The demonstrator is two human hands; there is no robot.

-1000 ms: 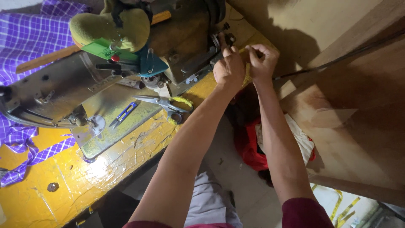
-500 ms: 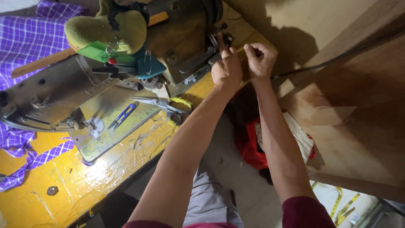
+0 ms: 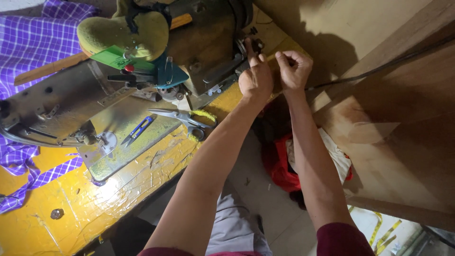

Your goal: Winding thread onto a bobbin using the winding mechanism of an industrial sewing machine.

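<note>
warm light from above throws glare on the yellow tabletop; a hard shadow darkens the wall; focus stays fairly sharp.

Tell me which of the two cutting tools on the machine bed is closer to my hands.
The large silver scissors with yellow-wrapped handles are closer to your left hand. The small blue thread snips lie farther left on the metal machine bed.

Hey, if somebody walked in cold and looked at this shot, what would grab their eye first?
Probably the old sewing machine lying across the bright yellow table, with purple checked cloth at the left. Next, the left hand and right hand, both raised at the machine's right end. Scissors lie beside the machine.
</note>
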